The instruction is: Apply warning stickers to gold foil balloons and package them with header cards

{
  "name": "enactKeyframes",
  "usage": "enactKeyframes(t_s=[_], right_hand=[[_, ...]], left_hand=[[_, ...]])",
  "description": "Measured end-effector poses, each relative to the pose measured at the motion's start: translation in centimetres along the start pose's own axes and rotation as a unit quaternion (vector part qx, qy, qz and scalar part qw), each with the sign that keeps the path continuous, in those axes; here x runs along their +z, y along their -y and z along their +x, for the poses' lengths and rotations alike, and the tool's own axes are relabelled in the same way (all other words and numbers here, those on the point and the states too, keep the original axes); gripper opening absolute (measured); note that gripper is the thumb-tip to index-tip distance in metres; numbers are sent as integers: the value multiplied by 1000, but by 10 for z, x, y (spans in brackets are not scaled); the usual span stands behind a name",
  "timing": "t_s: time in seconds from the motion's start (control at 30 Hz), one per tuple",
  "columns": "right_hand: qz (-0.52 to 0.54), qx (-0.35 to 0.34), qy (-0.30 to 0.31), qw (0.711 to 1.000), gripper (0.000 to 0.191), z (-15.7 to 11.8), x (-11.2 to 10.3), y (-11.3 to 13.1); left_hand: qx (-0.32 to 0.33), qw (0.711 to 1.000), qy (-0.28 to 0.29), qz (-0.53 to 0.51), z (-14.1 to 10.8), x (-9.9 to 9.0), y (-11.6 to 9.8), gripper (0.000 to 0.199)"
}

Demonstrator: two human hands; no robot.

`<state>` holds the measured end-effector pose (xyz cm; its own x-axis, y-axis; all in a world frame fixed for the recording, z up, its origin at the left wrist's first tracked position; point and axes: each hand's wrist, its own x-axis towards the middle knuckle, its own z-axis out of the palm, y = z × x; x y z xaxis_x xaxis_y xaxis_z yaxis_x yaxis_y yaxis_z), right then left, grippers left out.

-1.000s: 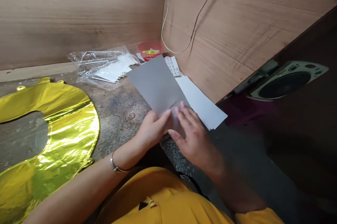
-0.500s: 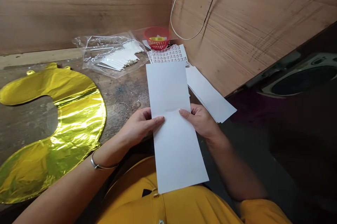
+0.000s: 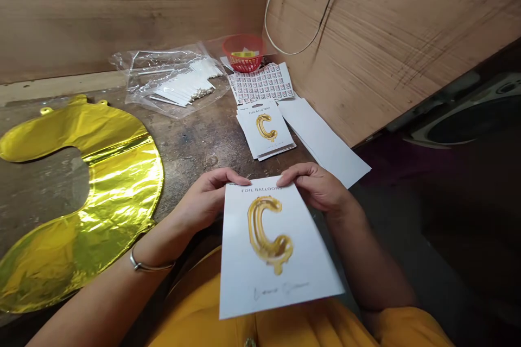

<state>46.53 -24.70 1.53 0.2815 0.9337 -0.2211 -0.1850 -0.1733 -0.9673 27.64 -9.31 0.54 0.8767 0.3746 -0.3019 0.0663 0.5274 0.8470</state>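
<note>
Both hands grip a white printed card [image 3: 240, 260] by its upper edge, in front of my body. It reads "FOIL BALLOONS" and bears a picture of a gold letter C. My left hand [image 3: 209, 195] pinches the upper left corner. At the upper right, my right hand [image 3: 315, 187] holds the card with thumb and fingers closed. Beyond them lies a small stack of similar cards [image 3: 252, 132] on the table. To the left of my hands, a flat gold foil balloon [image 3: 126, 195], shaped like a curve, rests on the tabletop.
A clear plastic bag [image 3: 140, 92] with many white sticks lies at the back. Next to it stands a red basket [image 3: 248, 64] with something yellow inside. Sticker sheets [image 3: 264, 83] and long white papers [image 3: 325, 140] lie at the right. A cable [image 3: 266, 21] hangs along the wooden wall.
The long blank white sheet in my hands has been folded over, so its printed front now faces up. The card stack behind it has come into view.
</note>
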Motion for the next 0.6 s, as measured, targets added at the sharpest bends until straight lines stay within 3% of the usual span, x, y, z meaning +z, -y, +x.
enactKeyframes(t_s=[0.07,0.13,0.2,0.27,0.33,0.5,0.6], right_hand=[[39,5,-9,999,7,1,-2,7],[62,1,-30,998,19,3,-2,11],[21,6,-47,999,36,7,0,11],[-56,21,-43,997,34,10,3,8],[-106,17,-37,994,28,10,3,6],[-155,-43,-52,986,20,5,3,11],[-199,-58,-37,978,18,2,10,16]], left_hand=[[50,997,-19,60,0,0,0,21],[141,976,-37,163,0,1,0,10],[240,929,-43,279,0,2,1,4],[302,883,-27,358,-1,3,1,11],[301,873,3,385,-2,2,-1,18],[154,941,3,303,-3,3,-19,34],[141,903,17,406,0,10,-28,27]])
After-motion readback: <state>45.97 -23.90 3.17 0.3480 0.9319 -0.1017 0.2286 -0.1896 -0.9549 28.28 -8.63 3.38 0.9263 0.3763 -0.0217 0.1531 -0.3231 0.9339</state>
